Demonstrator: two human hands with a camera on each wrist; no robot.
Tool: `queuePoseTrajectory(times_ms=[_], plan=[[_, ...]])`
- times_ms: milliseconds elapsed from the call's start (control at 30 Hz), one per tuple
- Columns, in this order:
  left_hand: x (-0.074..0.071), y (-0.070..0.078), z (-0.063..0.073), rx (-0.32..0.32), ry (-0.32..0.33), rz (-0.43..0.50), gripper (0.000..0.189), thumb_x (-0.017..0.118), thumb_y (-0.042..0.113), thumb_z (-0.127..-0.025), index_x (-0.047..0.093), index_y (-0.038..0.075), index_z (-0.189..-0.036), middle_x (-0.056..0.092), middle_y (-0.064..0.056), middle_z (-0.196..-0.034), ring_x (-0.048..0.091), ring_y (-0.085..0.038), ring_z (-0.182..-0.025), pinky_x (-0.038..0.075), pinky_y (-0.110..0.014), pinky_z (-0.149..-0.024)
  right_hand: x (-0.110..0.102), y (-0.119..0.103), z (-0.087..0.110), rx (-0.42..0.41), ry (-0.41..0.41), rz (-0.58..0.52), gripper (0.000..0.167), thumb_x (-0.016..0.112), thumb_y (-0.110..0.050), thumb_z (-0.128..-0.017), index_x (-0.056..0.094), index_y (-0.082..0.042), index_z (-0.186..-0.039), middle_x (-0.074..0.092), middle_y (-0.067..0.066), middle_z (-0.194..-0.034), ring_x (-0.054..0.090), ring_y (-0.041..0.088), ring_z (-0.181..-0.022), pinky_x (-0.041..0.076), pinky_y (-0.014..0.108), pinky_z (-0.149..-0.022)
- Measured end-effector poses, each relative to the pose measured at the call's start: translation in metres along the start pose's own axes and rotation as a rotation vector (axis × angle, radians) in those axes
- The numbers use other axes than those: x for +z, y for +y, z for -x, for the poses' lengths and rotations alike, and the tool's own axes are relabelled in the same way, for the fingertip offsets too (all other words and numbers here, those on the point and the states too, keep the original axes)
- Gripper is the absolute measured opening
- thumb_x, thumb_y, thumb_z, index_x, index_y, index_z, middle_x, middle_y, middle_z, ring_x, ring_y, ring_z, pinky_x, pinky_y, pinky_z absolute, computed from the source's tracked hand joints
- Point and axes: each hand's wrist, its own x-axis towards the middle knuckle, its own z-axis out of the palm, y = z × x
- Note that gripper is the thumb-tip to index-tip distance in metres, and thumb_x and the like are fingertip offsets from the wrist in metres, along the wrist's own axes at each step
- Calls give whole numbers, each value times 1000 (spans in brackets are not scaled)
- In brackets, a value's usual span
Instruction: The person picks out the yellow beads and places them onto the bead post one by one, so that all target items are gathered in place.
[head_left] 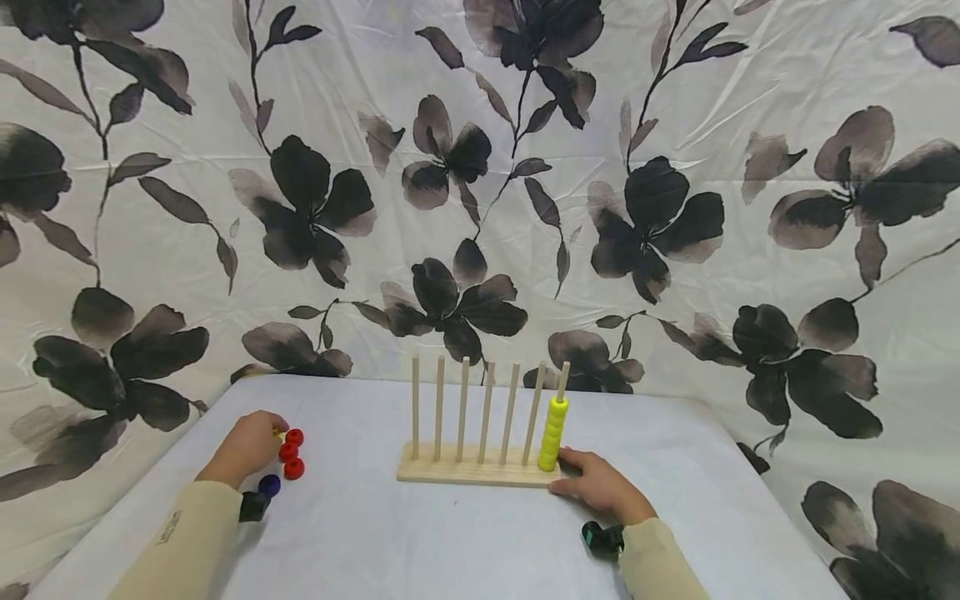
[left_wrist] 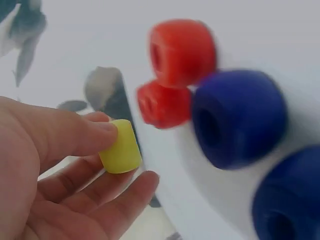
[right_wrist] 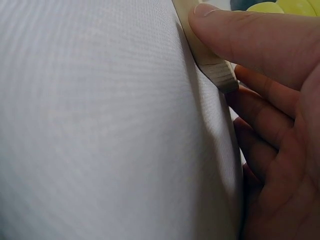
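My left hand (head_left: 251,446) pinches a yellow bead (left_wrist: 121,147) between thumb and fingers at the left side of the table. Beside it lie several red beads (head_left: 294,469) and a dark blue bead (head_left: 269,485); the left wrist view shows a second blue bead (left_wrist: 295,200) too. A wooden peg stand (head_left: 480,472) with several upright pegs is right of centre. Yellow beads (head_left: 552,435) are stacked on its rightmost peg, whose tip sticks out above them. My right hand (head_left: 600,482) grips the right end of the base, thumb in front and fingers behind.
A white cloth covers the table (head_left: 337,533). Behind it hangs a white curtain (head_left: 540,275) with dark flowers, reaching the table's back edge. Dark wrist cameras (head_left: 253,506) sit on both wrists.
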Motion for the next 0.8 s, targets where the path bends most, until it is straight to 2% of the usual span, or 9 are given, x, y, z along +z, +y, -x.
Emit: queuePoseTrajectory(times_ms=[100,300,433,533,800], plan=[[-2,7,0,15,3,17,38,51,-4,-89,55,-11,-126,52,-35,-125,54,-45,-108,47,-59,-96,-2,-1,0,4,-2,-8,74,77,-39,-80,49,-12,-143,44,14,-150,35,39,-141,28,60,-113],[-5,20,2,51,23,36,40,50,-3,-88,54,-11,-128,51,-35,-125,54,-42,-105,48,-58,-95,-3,0,0,-3,-7,-5,74,77,-39,-80,49,-11,-143,44,15,-150,35,40,-141,29,61,-113],[-2,26,1,53,27,49,41,50,-3,-87,56,-10,-127,48,-35,-127,52,-40,-101,53,-53,-90,-3,3,-3,-25,-2,8,74,76,-40,-80,49,-10,-143,44,15,-149,36,40,-140,29,60,-113],[1,28,-1,80,34,33,39,51,-2,-87,59,-8,-124,47,-36,-127,49,-37,-97,55,-47,-84,-2,5,-4,-37,2,6,75,77,-40,-79,50,-10,-142,45,15,-149,36,39,-140,29,59,-113],[7,45,1,138,38,-4,35,57,2,-87,64,-4,-121,46,-35,-129,46,-45,-113,46,-59,-98,-2,5,-5,-27,5,5,76,77,-41,-78,50,-11,-142,46,14,-148,37,39,-140,29,60,-112]])
